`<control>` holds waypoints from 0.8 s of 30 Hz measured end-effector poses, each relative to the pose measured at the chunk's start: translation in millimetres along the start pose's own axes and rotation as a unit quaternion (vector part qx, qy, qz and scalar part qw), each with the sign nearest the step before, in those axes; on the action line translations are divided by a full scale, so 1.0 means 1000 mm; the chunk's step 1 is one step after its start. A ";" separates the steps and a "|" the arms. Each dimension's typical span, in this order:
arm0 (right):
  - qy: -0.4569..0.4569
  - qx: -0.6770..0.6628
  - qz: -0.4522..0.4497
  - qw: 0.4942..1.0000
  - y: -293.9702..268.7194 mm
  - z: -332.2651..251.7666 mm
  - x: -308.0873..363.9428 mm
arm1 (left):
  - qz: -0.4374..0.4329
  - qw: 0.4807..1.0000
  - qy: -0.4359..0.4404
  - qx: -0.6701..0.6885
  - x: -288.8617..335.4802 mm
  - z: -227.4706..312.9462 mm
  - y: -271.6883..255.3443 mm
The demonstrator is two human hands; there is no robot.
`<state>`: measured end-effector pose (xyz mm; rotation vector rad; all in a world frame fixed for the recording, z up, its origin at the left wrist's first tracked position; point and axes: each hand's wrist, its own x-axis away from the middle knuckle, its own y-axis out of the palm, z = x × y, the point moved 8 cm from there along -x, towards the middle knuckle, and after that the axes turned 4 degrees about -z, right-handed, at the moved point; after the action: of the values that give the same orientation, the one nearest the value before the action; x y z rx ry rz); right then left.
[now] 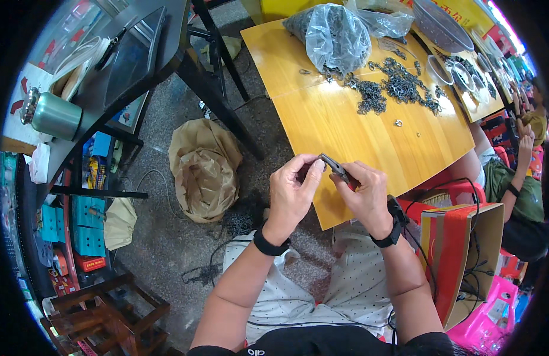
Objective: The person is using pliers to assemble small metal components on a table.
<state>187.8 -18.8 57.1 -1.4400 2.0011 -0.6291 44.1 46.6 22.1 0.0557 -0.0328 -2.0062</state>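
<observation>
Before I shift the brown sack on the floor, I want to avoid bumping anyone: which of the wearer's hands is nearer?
Left. The left hand is to the right of the brown sack in the picture; the right hand, gripping pliers, is farther right.

A yellow wooden table (339, 130) carries a bulging clear plastic bag (338, 40). Dark metal chain pieces (406, 86) lie heaped in front of the bag and to its right; a small shiny piece (398, 123) lies apart, farther in front of it.
</observation>
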 end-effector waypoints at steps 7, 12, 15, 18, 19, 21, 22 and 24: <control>0.003 0.004 -0.029 1.000 0.001 -0.001 0.000 | 0.006 0.994 0.047 -0.101 -0.001 0.007 -0.007; -0.011 0.022 -0.041 0.999 -0.001 0.000 0.000 | 0.023 0.979 0.095 -0.177 -0.001 0.028 -0.008; -0.011 0.020 -0.041 0.999 -0.001 0.000 -0.001 | 0.032 0.976 0.099 -0.192 0.000 0.033 -0.009; -0.009 0.016 -0.038 0.999 0.000 0.001 -0.001 | 0.045 0.974 0.094 -0.203 0.000 0.031 -0.011; -0.011 0.014 -0.036 0.999 -0.001 0.000 -0.001 | 0.049 0.973 0.093 -0.205 0.000 0.030 -0.011; -0.015 0.013 -0.038 0.999 -0.001 -0.001 -0.002 | 0.049 0.969 0.096 -0.220 -0.001 0.030 -0.012; -0.018 0.015 -0.040 0.999 0.000 -0.001 -0.002 | 0.048 0.967 0.098 -0.228 -0.001 0.030 -0.012; -0.021 0.016 -0.044 0.999 0.001 -0.001 -0.001 | 0.049 0.968 0.105 -0.223 0.000 0.034 -0.010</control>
<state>186.4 -17.0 57.7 -1.5173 1.8954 -0.6612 33.8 50.8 55.5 -0.0219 0.5390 -1.8574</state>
